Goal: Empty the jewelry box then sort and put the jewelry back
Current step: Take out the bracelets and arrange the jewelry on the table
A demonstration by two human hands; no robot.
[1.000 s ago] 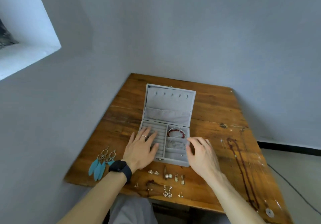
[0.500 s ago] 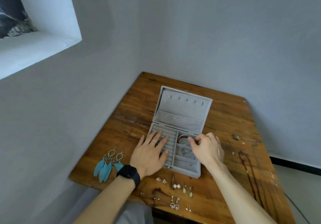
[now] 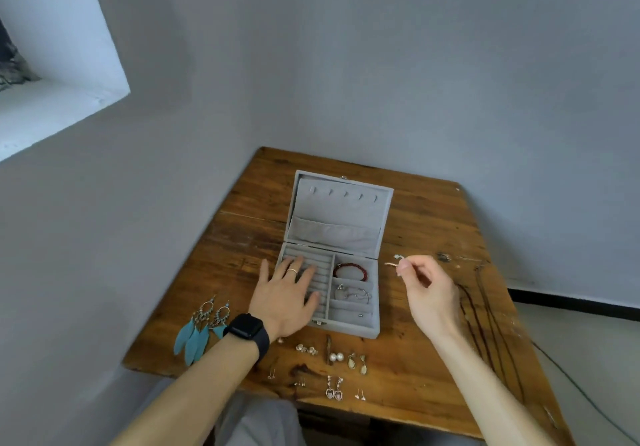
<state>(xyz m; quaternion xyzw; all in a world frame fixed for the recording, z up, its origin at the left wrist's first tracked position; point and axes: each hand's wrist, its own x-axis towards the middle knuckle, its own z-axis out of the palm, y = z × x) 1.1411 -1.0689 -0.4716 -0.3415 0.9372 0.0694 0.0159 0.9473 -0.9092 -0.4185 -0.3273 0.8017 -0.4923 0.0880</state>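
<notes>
Two hands: your left hand (image 3: 282,302) lies flat, fingers straight, covering the ring rolls (image 3: 321,276) in the open jewelry box (image 3: 337,210) on the table (image 3: 433,224). Your right hand (image 3: 427,293) pinches a small pale piece (image 3: 394,261) just beside the box; blurred, type unreadable.

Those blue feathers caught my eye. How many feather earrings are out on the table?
2. One feather earring lies near the table's left edge; the second earring lies just right of it, partly behind the watch. No more show.
</notes>
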